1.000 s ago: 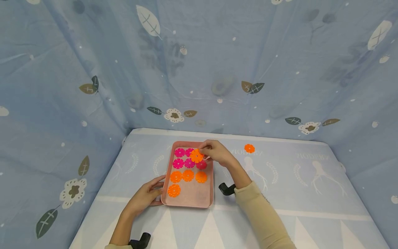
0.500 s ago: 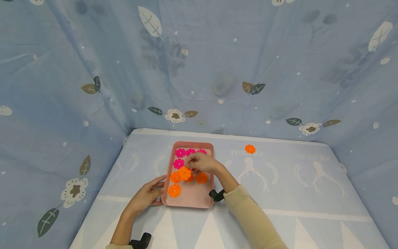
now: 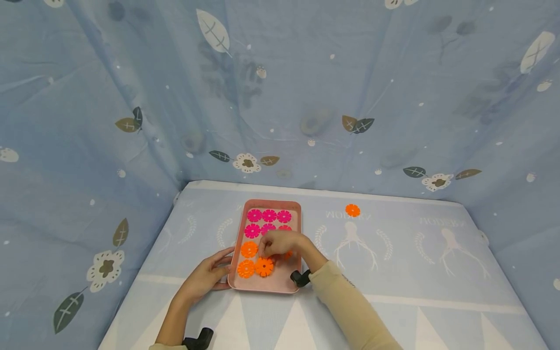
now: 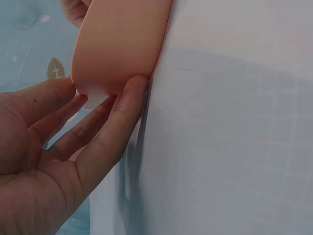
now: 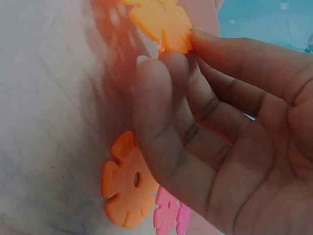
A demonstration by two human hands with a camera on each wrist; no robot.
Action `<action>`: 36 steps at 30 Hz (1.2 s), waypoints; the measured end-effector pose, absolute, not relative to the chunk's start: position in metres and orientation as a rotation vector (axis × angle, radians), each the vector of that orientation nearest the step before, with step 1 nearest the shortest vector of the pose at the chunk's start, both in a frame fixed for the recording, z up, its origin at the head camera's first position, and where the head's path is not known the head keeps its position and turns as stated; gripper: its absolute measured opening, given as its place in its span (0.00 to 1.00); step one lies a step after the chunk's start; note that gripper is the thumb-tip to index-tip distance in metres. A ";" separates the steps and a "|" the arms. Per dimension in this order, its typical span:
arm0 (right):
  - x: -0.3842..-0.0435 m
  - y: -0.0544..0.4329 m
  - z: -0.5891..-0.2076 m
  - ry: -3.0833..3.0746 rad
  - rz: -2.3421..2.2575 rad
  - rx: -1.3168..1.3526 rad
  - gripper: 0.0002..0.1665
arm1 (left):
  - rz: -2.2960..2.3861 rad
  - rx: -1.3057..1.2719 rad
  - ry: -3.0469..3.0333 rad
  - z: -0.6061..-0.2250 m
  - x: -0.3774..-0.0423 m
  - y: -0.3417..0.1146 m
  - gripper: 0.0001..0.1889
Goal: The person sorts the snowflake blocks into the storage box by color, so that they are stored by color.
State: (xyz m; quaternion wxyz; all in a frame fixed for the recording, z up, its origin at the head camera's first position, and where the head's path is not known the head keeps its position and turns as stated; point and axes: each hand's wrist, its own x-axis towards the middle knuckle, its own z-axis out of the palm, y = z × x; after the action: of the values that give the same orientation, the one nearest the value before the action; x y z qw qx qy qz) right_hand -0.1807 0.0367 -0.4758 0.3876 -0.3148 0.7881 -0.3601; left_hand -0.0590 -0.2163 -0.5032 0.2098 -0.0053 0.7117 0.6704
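Note:
Inside a pink tray (image 3: 280, 287), orange and magenta flower-shaped plastic discs lie in rows. My right hand (image 3: 282, 243) pinches an orange flower-shaped disc (image 3: 264, 267) between thumb and fingertips, low over the tray beside another orange disc (image 3: 246, 269). The right wrist view shows the held disc (image 5: 164, 22) at the fingertips, with an orange disc (image 5: 129, 181) and pink ones below the hand. My left hand (image 3: 205, 274) holds the tray's left side; in the left wrist view its fingers (image 4: 129, 103) press the tray's outer wall (image 4: 120, 44). The right hand covers part of the orange row.
One loose orange disc (image 3: 352, 210) lies on the patterned tablecloth (image 3: 393, 272) right of the tray. Magenta discs (image 3: 254, 215) fill the tray's far end. A blue printed curtain (image 3: 280, 97) stands behind and at the sides. Black wrist-camera mounts (image 3: 300, 278) stick out by the forearms.
The right hand has brought the orange disc from over the magenta rows toward the tray's near end, beside the front-left orange disc. The left hand has stayed at the tray's side.

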 end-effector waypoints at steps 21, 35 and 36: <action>-0.181 0.070 -0.454 2.031 -1.139 -0.633 0.07 | 1.866 -0.045 1.981 -0.502 -0.058 -0.214 0.29; -0.203 0.152 -0.462 2.142 -1.493 -0.392 0.15 | 1.858 -0.045 1.987 -0.502 -0.059 -0.214 0.29; -0.205 0.158 -0.463 2.151 -1.517 -0.368 0.15 | 1.859 -0.045 1.985 -0.503 -0.059 -0.215 0.29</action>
State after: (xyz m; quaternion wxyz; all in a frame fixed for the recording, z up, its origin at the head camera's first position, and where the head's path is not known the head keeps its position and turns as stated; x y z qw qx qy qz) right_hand -0.2053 0.1579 -0.4631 0.2398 -0.1344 0.7857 -0.5541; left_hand -0.0588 -0.2145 -0.5028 0.2093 -0.0162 0.7137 0.6683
